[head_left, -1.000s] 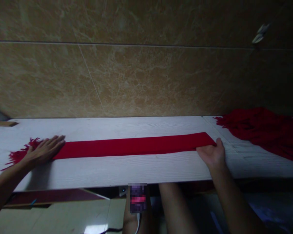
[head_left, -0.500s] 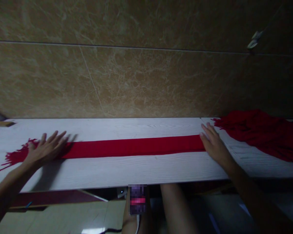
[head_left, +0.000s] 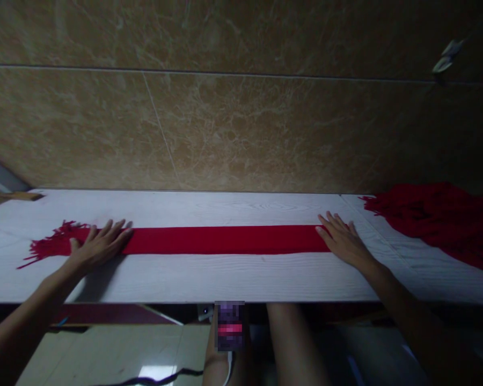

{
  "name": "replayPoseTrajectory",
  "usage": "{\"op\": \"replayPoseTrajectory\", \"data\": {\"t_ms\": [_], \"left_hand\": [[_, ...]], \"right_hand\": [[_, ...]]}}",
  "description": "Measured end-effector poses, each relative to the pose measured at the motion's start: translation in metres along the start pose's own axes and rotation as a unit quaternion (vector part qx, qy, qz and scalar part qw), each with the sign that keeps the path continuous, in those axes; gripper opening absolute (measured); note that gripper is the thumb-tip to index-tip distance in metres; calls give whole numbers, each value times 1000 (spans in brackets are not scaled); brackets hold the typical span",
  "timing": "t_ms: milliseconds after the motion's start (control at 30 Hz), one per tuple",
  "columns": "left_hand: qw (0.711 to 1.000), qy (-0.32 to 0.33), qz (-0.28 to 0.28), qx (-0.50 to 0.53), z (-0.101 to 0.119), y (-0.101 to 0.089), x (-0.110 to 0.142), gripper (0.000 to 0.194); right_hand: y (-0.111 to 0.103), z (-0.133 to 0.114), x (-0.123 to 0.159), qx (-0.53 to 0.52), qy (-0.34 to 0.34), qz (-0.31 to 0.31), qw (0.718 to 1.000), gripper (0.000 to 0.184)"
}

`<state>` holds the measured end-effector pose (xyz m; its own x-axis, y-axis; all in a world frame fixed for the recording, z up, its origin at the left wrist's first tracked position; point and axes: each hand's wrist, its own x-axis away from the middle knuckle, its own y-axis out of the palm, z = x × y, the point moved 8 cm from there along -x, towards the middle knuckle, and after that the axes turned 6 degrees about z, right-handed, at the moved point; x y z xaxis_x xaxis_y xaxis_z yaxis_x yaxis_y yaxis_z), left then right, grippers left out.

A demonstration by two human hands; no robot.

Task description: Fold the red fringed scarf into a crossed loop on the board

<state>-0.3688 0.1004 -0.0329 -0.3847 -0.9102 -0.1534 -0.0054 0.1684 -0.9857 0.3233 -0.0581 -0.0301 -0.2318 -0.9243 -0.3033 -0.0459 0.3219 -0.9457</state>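
Since the earlier frames, the right hand (head_left: 342, 241) has turned from palm up under a folded corner to palm down at the right end of the red cloth strip (head_left: 225, 240). It lies open, fingers slightly parted, gripping nothing. The left hand (head_left: 101, 246) is also open, fingers spread over the strip beside its fringe (head_left: 50, 245); how firmly it presses, I cannot tell. The strip lies flat across the middle of the pale table (head_left: 225, 279). A rumpled red cloth (head_left: 438, 217) sits at right, below the brown marbled wall (head_left: 225, 134); tiled floor (head_left: 116, 356) shows lower left.
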Motion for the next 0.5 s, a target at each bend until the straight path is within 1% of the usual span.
{"op": "replayPoseTrajectory", "data": {"t_ms": [33, 100, 167, 233, 300, 367, 500], "left_hand": [[1000, -28, -5, 1, 7, -5, -4, 64], [997, -76, 17, 5, 34, -21, -13, 65], [998, -51, 3, 31, 80, -31, -23, 68], [998, -14, -24, 50, 124, -33, -31, 66], [998, 16, -44, 51, 153, -29, -35, 64], [997, 38, -46, 41, 166, -23, -36, 62], [998, 54, -37, 22, 168, -16, -32, 59]], "right_hand": [[-4, 0, -3, 4, 3, -1, 1000, 71], [-9, 0, -8, 10, -2, -5, 1000, 71], [-9, -2, -11, 16, -17, -7, 1000, 69], [-4, -1, -11, 20, -34, -15, 999, 68], [4, 2, -9, 22, -43, -28, 998, 68], [10, 7, -6, 22, -45, -37, 998, 69], [15, 13, -1, 19, -39, -49, 998, 70]]}}
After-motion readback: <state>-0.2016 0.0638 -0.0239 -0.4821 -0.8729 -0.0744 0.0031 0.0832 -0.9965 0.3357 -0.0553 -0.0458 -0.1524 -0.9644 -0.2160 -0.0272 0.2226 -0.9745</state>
